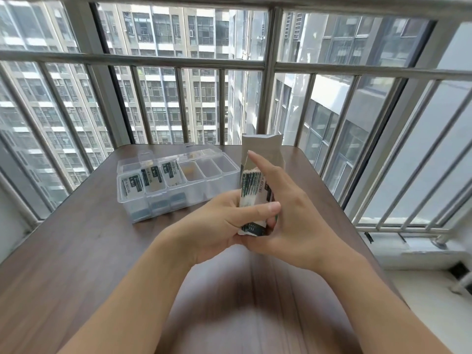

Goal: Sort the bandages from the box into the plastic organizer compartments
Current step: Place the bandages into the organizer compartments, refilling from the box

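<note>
Together, the left hand (219, 221) and right hand (288, 213) are gripping the bandage box (263, 154) and its bandages (252, 190), just right of the plastic organizer (224, 180), whose three left compartments are holding packets (153, 177) on the worktop (89, 238).

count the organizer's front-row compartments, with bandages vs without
The clear plastic organizer shows one row of open compartments:
holding bandages: 3
without bandages: 3
total: 6
</note>
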The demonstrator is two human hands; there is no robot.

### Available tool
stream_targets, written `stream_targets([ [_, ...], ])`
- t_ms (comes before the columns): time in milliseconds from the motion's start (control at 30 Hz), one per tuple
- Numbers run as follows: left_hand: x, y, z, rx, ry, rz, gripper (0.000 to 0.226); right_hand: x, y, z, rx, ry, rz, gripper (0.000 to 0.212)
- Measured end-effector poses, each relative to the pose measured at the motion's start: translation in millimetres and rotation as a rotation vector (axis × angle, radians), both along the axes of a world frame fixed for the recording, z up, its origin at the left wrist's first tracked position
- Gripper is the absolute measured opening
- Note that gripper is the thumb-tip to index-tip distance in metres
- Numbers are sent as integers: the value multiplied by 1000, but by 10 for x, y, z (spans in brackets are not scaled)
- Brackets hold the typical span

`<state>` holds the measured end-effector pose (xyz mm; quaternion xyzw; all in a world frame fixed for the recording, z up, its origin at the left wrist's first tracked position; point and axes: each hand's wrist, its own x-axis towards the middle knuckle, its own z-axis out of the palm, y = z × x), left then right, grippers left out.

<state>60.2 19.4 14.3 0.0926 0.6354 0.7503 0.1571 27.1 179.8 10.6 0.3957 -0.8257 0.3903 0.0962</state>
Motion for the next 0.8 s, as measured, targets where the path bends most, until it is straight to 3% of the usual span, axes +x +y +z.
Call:
stream_targets([
  [33, 2, -13, 7, 15, -5, -11, 2, 9, -4, -7, -15, 9, 1, 120],
  [100, -3, -4, 11, 16, -12, -5, 16, 27, -13, -6, -30, 17, 10, 119],
  [200, -1, -11, 15, -21, 14, 24, 20, 48, 4, 55, -168, -169, 72, 110],
  [233, -5, -27, 25, -73, 32, 18, 14, 37, 24, 77, -257, -264, 90, 94],
  [300, -26, -89, 32, -180, 74, 10, 22, -9, 43, 117, -384, -352, 99, 47],
  [367, -54, -145, 16, -194, 70, 9, 26, -28, 28, 123, -421, -386, 112, 27],
  [500, -33, -133, 6, -141, 100, -40, 15, 11, -39, 137, -489, -572, 211, 25],
  [600, -18, -155, 12, -96, 87, -78, 19, 54, -83, 180, -493, -699, 299, 24],
  [700, -24, -249, 25, -84, 76, -70, 23, 59, -154, 281, -383, -639, 254, 10],
  [800, -17, -380, 85, -72, 105, -22, 21, 8, -325, 399, -267, -509, 216, 12],
])
